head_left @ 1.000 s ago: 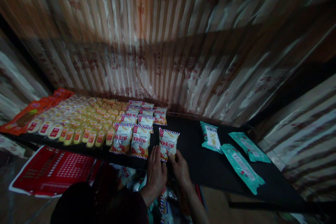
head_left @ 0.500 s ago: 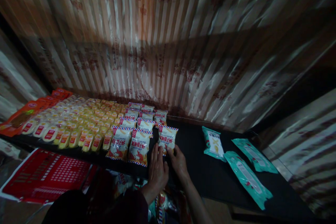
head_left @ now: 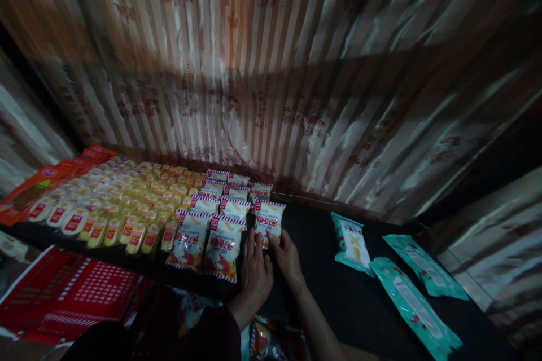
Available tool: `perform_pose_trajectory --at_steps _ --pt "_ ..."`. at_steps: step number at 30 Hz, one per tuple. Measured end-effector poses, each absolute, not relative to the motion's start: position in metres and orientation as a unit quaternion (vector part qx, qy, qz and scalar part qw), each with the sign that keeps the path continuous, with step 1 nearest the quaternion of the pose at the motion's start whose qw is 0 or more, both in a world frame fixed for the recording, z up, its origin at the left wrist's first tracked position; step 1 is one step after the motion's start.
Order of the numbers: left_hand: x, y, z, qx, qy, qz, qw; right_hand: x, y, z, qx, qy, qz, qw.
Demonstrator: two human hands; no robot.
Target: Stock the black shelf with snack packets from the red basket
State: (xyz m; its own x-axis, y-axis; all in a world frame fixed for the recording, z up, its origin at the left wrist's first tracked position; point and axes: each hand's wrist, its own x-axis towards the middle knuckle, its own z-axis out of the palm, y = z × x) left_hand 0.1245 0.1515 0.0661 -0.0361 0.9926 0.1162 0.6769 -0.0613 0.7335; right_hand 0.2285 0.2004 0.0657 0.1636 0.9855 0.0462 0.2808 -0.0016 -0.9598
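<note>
A small white-and-orange snack bag [head_left: 270, 220] with a striped edge lies on the black shelf, at the right of similar bags. My left hand [head_left: 257, 266] has its fingers stretched out flat, with the fingertips at the bag's lower left edge. At the lower right corner, my right hand [head_left: 288, 259] grips the same bag with bent fingers. Part of the bag's lower end is hidden by the fingers. Just left of my hands stand two front bags of the same kind, one of them a nearer snack bag [head_left: 223, 247]. Several more line up behind them.
Rows of small yellow and white wrapped packs [head_left: 112, 203] fill the left, beside orange packets [head_left: 44, 183]. Three teal bags, including a nearer teal bag [head_left: 415, 307], lie right on the black shelf [head_left: 326, 293]. A red basket [head_left: 71, 293] stands below left.
Both hands and the bag have moved slightly back along the shelf, closer to the bags behind. The camera view has shifted a little.
</note>
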Motion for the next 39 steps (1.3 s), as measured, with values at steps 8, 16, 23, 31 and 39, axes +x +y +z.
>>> perform_pose_trajectory --at_steps 8,16,23,31,39 --pt "0.129 0.164 0.070 0.636 0.650 0.343 0.234 0.230 0.214 0.071 -0.600 -0.528 0.375 0.470" --pt "0.132 0.171 0.072 0.630 0.657 0.337 0.239 0.230 0.222 0.071 -0.594 -0.535 0.371 0.473" --pt "0.131 0.175 0.066 0.638 0.661 0.335 0.210 0.226 0.228 0.070 -0.593 -0.534 0.374 0.473" --pt "0.131 0.182 0.060 0.644 0.660 0.344 0.173 0.224 0.230 0.074 -0.603 -0.554 0.358 0.449" --pt "0.134 0.183 0.052 0.645 0.652 0.367 0.156 0.228 0.235 0.068 -0.631 -0.615 0.239 0.408"
